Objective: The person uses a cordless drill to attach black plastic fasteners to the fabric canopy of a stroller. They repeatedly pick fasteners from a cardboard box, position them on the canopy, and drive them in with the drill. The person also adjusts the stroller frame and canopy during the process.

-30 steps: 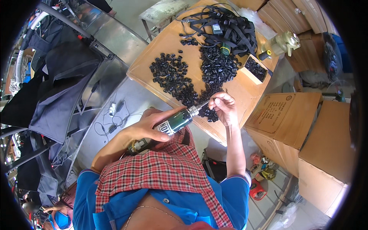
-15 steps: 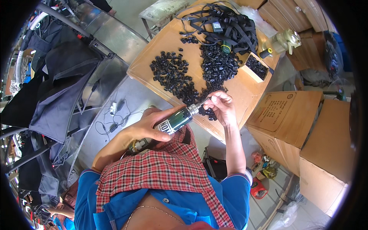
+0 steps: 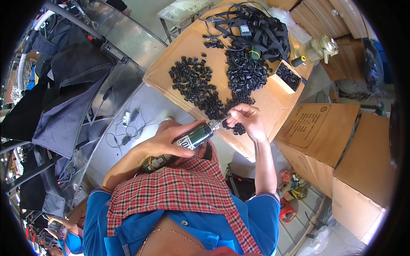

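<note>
My left hand [image 3: 164, 141] grips a dark green powered hand tool [image 3: 194, 137] around its body, with the metal tip pointing up and right. My right hand [image 3: 247, 121] is closed on a small black plastic part [image 3: 229, 121] held right at the tool's tip. Both hands hover over the near edge of a brown wooden table [image 3: 273, 100]. Heaps of small black plastic parts [image 3: 198, 85] lie on the table just beyond my hands.
A tangle of black straps [image 3: 252, 23] lies at the table's far end, next to a small box of black parts [image 3: 288, 77]. Cardboard boxes [image 3: 320, 132] stand on the right. A metal counter [image 3: 124, 115] with cables and dark fabric [image 3: 64, 94] is on the left.
Both hands and the tool stay in almost the same place; my right hand has shifted slightly at the tool's tip.
</note>
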A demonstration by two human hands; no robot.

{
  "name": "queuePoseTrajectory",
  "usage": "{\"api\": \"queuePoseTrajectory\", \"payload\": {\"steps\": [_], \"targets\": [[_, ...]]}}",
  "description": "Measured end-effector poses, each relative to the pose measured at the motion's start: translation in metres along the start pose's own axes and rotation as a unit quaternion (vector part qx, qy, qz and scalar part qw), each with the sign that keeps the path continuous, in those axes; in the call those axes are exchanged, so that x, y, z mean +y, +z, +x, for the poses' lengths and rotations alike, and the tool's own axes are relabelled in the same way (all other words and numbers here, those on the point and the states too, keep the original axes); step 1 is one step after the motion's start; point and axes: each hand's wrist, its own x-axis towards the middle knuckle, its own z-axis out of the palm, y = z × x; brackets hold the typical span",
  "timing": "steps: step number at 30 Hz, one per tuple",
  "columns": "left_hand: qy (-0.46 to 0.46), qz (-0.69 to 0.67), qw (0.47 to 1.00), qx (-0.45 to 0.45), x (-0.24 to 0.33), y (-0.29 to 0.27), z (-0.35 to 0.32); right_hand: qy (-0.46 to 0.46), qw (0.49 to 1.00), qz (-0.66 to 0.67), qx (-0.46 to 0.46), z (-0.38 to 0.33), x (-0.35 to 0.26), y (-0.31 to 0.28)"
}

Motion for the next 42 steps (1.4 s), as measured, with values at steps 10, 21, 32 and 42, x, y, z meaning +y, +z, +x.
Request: {"api": "queuePoseTrajectory", "payload": {"steps": [10, 21, 32, 42], "targets": [[0.054, -0.039, 0.998, 0.008, -0.026, -0.009, 0.002, -0.074, 0.966, 0.246, -0.026, 0.006, 0.037, 0.013], [0.088, -0.014, 0.993, 0.077, -0.016, -0.006, 0.002, -0.236, 0.703, -0.603, 0.294, 0.093, 0.052, -0.099], [0.135, -0.161, 0.973, 0.094, 0.04, 0.01, -0.029, -0.287, 0.917, -0.174, 0.218, 0.089, -0.059, 0.021], [0.271, -0.128, 0.945, 0.129, 0.059, 0.013, -0.112, -0.37, 0.921, -0.113, 0.042, 0.074, -0.144, 0.175]]}}
